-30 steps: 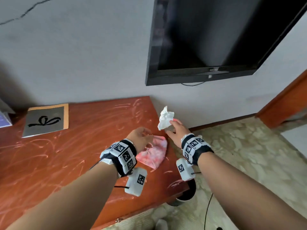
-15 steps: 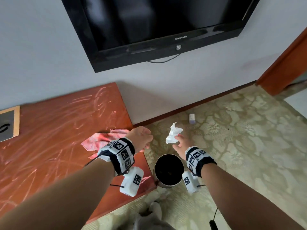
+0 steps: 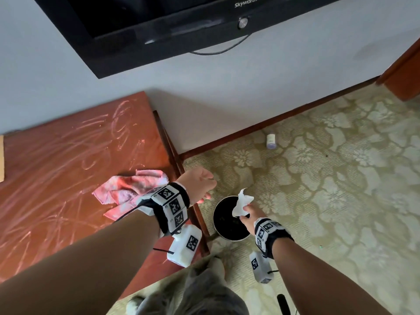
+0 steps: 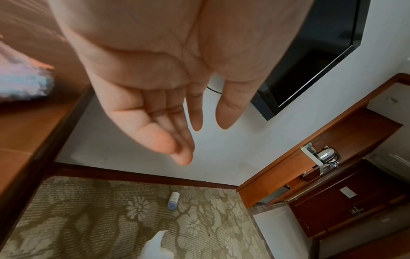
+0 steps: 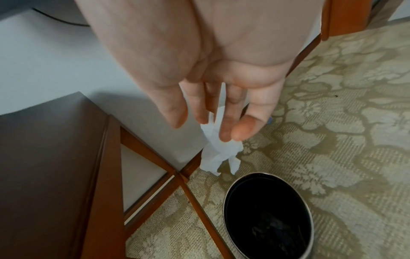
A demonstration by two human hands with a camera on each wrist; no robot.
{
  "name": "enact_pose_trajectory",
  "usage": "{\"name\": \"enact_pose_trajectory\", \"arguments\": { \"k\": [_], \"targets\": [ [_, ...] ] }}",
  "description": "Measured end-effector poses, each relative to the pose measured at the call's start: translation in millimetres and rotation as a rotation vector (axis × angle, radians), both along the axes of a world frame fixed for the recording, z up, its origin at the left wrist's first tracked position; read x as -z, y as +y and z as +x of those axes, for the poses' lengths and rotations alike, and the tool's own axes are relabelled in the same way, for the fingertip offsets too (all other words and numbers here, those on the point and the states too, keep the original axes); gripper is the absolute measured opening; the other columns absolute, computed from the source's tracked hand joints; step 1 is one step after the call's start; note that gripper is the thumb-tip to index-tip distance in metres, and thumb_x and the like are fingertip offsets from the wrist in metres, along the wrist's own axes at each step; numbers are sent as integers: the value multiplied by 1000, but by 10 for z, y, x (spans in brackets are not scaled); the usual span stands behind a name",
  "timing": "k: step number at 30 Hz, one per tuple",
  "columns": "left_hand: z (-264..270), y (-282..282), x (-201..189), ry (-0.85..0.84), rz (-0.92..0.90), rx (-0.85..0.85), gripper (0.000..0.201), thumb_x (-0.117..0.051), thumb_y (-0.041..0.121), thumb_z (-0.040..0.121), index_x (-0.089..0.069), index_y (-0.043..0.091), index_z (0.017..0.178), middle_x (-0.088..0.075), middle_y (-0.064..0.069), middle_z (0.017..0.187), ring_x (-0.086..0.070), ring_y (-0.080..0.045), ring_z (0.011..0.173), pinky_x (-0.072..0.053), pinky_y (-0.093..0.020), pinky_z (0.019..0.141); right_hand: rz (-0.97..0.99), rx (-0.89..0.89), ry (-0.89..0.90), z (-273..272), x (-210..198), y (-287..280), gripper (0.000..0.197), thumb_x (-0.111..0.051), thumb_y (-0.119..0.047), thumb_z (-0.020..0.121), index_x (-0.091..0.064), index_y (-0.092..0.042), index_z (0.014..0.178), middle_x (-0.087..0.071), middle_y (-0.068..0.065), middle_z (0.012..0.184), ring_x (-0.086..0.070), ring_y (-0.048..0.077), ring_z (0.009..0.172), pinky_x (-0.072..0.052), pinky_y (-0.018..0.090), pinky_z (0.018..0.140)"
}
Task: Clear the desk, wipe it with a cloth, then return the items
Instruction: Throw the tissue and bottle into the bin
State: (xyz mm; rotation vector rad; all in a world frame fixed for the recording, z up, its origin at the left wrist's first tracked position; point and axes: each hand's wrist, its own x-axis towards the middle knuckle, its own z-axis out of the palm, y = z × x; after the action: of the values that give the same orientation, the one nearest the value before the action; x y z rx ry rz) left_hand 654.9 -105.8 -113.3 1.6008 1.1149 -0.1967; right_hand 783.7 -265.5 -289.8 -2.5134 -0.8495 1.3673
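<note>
The right hand point(image 3: 246, 213) pinches a crumpled white tissue point(image 3: 241, 202) between its fingertips, at the lower centre of the head view above the far rim of the black bin point(image 3: 229, 233) on the carpet. The light paper could drift past that rim and fall on the floor, because it seems to hang more over the edge than over the middle. The left hand point(image 3: 200, 181) hovers relaxed and empty beside the table point(image 3: 56, 178) edge, where the pink cloth point(image 3: 127, 189) lies.
</note>
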Motion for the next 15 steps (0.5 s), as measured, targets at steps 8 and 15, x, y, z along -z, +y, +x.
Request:
{"name": "enact_pose_trajectory", "arguments": {
  "k": [8, 15],
  "targets": [
    [168, 108, 235, -11, -40, -35, 20, -58, 25, 93, -55, 19, 111, -68, -3, 100, -70, -16, 81, -59, -33, 74, -67, 45, 100, 7, 379, 35, 54, -54, -27, 96, -38, -9, 145, -34, 8, 152, -37, 25, 137, -31, 31, 111],
    [24, 186, 217, -31, -84, -90, 14, -58, 22, 92, -55, 21, 106, -67, -7, 104, -69, -17, 79, -57, -33, 73, -37, 136, 22, 39, 141, 220, 45, -57, -24, 93, -51, -11, 135, -51, 11, 138, -52, 28, 122, -44, 32, 98]
  ]
}}
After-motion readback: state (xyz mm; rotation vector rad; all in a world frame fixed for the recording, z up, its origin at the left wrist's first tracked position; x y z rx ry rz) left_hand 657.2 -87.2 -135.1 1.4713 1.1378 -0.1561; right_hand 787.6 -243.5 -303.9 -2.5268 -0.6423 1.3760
